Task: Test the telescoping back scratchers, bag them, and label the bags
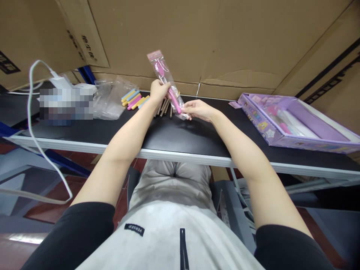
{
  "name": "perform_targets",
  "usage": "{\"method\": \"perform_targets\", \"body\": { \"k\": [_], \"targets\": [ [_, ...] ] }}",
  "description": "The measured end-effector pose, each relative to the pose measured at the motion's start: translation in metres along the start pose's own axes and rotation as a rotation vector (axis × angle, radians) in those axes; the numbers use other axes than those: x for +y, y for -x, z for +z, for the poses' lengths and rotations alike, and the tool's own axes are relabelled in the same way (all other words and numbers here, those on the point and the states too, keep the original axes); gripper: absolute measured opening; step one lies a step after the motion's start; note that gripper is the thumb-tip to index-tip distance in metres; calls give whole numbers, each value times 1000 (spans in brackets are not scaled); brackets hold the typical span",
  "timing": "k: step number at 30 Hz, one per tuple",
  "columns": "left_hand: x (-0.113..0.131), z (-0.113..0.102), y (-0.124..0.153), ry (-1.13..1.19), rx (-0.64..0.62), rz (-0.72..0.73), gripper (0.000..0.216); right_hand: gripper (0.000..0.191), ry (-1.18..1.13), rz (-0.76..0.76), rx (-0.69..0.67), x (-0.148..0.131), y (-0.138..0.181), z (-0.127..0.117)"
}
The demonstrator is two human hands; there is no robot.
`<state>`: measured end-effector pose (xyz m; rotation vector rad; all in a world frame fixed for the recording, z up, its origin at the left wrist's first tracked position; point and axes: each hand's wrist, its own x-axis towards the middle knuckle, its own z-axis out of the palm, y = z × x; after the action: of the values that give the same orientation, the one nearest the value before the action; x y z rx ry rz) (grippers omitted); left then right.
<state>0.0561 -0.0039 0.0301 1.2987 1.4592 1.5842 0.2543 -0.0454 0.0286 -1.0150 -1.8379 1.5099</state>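
Head view: left hand (159,91) and right hand (197,110) both grip pink pen bag (165,80), above pens (164,108) on table (180,137).

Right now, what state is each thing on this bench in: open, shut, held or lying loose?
left hand: closed around the plastic sleeve
right hand: pinching the sleeve's lower end
plastic sleeve: held up, tilted, pink pen inside
purple box: open, flat on the table
coloured sticks: lying loose together
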Motion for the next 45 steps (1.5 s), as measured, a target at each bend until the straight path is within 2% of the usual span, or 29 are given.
{"method": "perform_targets", "body": {
  "k": [5, 10, 19, 24, 29, 33, 38, 41, 45],
  "targets": [
    [-8, 4, -7, 61, 1, -3, 15, 33, 30, 0, 48, 5, -6, -1],
    [-11, 8, -5, 76, -28, -30, 21, 31, 73, -5, 126, 7, -8, -5],
    [-2, 8, 12, 114, -45, -99, 20, 39, 113, -30, 194, 6, -8, -4],
    [-2, 5, 13, 132, -38, -112, 19, 44, 122, -45, 201, 11, -11, -8],
    [-7, 9, 8, 142, -17, -89, 22, 36, 124, -155, 279, 17, -17, -12],
    [-9, 12, 6, 130, 14, -72, 26, 31, 227, -217, 374, 19, -25, -16],
    [-13, 16, 8, 118, 37, -59, 25, 38, 446, -321, 451, 18, -25, -16],
    [-17, 21, 12, 115, 13, -46, 26, 47, 603, -370, 450, 20, -21, -13],
    [-16, 25, 21, 132, -30, -57, 25, 55, 754, -364, 427, 23, -18, -12]
  ]
}}
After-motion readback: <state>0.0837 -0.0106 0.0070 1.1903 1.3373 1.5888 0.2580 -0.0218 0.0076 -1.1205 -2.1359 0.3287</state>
